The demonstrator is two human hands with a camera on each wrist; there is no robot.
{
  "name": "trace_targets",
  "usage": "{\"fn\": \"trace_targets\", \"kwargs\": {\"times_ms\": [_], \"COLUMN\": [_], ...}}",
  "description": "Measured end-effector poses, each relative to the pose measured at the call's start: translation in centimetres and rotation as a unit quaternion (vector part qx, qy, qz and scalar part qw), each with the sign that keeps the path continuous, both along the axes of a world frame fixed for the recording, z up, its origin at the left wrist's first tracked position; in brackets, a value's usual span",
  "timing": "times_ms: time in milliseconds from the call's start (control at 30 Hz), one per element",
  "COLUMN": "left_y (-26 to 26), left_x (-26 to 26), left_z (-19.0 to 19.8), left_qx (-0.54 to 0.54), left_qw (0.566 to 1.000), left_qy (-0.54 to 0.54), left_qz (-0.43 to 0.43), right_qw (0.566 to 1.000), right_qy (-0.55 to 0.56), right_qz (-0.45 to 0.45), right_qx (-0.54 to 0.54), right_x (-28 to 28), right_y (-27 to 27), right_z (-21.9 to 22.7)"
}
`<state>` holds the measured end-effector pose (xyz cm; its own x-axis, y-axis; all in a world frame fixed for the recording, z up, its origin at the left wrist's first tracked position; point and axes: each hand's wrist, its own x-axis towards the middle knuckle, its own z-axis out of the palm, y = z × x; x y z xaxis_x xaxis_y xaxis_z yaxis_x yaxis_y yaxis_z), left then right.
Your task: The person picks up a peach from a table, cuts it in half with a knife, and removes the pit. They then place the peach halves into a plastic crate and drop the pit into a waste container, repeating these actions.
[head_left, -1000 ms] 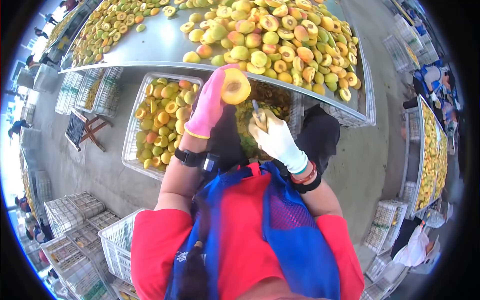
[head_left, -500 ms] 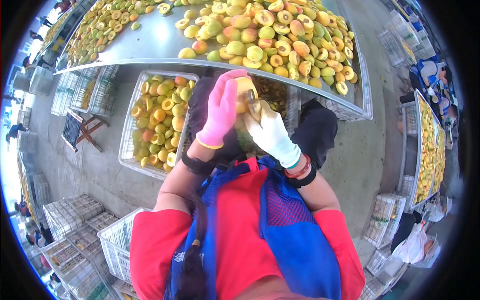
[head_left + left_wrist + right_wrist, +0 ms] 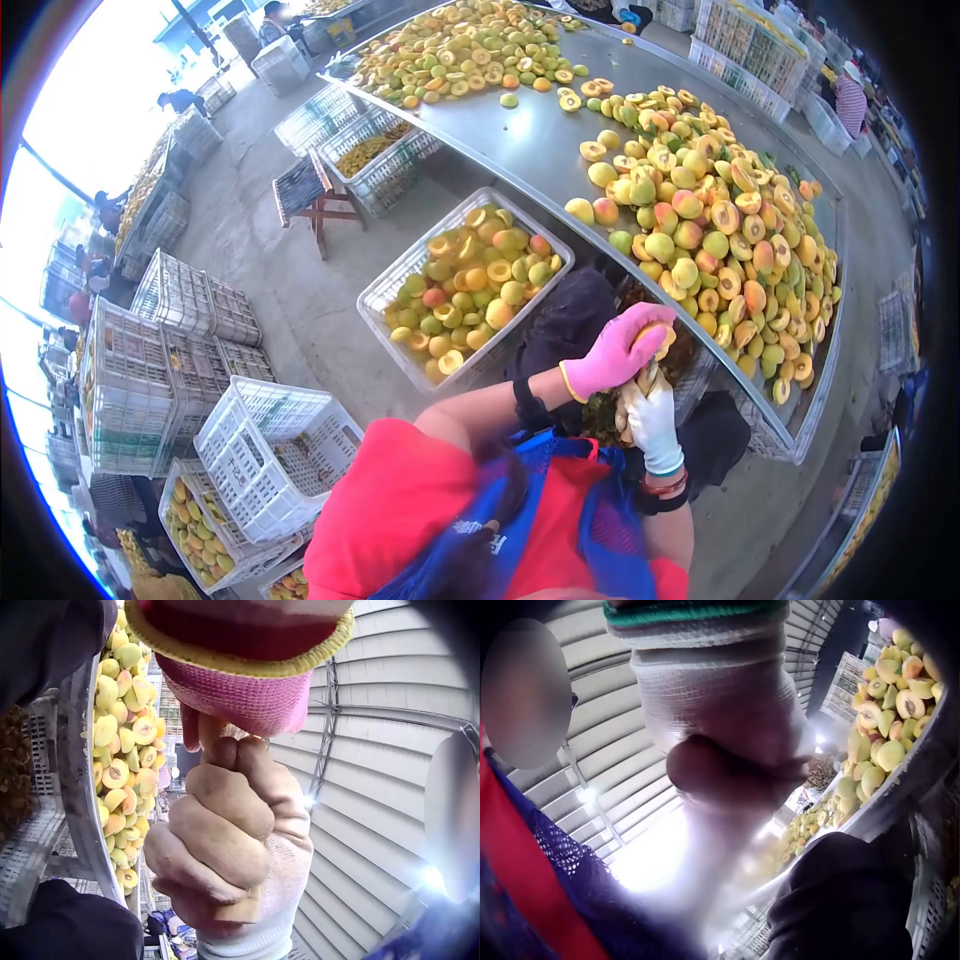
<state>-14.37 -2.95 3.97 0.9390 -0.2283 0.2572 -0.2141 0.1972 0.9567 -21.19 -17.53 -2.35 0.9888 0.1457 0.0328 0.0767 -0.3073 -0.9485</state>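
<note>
1. Here's the left grip (image 3: 610, 358), pink-gloved, fingers curled over and pinching a fruit (image 3: 655, 342), held up in front of the counter (image 3: 545, 130).
2. Right below it, the right grip (image 3: 652, 420), in white, is folded tight round a tool (image 3: 238, 910); the working end is too hidden to read.
3. Why so close? Presumably so fruit and tool can meet, one hand steadying, the other driving.
4. The crate (image 3: 378, 335) stands beside the person's leg, likely for short reaches; the pile (image 3: 740, 250) heaped near the counter's edge looks handy too.
5. Textures now: ribbed knit gloves, a blunt tan handle end, smooth grey metal, latticed plastic, and rounded green-yellow fruit blushing red, many halved around hollow brown centres.
</note>
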Motion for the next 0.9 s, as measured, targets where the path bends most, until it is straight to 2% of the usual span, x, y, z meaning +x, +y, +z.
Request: {"fn": "trace_targets", "kwargs": {"times_ms": [100, 133, 167, 267, 333, 400, 500, 567, 633, 733, 833, 900], "left_y": [-0.4, -0.5, -0.6, -0.5, -0.5, -0.7, -1.3, -1.6, -1.9, -2.3, -3.5, -3.2], "left_x": [0.1, 0.2, 0.2, 0.7, 0.9, 1.3, 1.6, 1.8, 2.0, 2.1, 1.4, 2.3], "left_z": [-0.2, -0.2, -0.2, -0.6, 0.0, 0.0, -0.9, -1.1, -1.1, -0.9, -0.4, -0.2], "left_qx": [0.001, 0.003, -0.016, -0.026, -0.049, -0.05, -0.057, -0.056, -0.059, -0.068, -0.092, -0.078], "left_qw": [1.0, 1.0, 0.999, 0.996, 0.989, 0.984, 0.979, 0.975, 0.967, 0.969, 0.984, 0.996], "left_qy": [-0.007, -0.016, 0.023, -0.029, -0.019, -0.011, -0.019, -0.018, -0.006, 0.008, 0.043, -0.009], "left_qz": [0.002, 0.002, -0.019, -0.081, -0.135, -0.173, -0.193, -0.216, -0.248, -0.238, -0.147, -0.043], "right_qw": [1.0, 0.997, 0.99, 0.955, 0.925, 0.862, 0.807, 0.764, 0.741, 0.751, 0.781, 0.816], "right_qy": [-0.01, 0.037, 0.085, 0.205, 0.259, 0.324, 0.373, 0.445, 0.475, 0.451, 0.412, 0.384], "right_qz": [-0.009, 0.007, 0.019, 0.052, 0.065, 0.017, 0.029, 0.028, 0.035, 0.054, 0.049, 0.024], "right_qx": [0.017, 0.063, 0.108, 0.208, 0.272, 0.388, 0.457, 0.466, 0.473, 0.479, 0.468, 0.432], "right_x": [-0.2, -0.1, -0.1, -0.3, -0.3, -0.6, -0.5, -0.4, -0.3, -0.3, -0.3, -0.6], "right_y": [1.1, 0.7, 0.4, -0.1, 0.0, -0.4, -2.0, -3.9, -4.5, -4.2, -3.7, -4.1], "right_z": [1.4, 1.5, 1.7, 4.2, 6.7, 6.2, 4.3, 1.8, 1.3, 2.7, 4.1, 3.5]}}
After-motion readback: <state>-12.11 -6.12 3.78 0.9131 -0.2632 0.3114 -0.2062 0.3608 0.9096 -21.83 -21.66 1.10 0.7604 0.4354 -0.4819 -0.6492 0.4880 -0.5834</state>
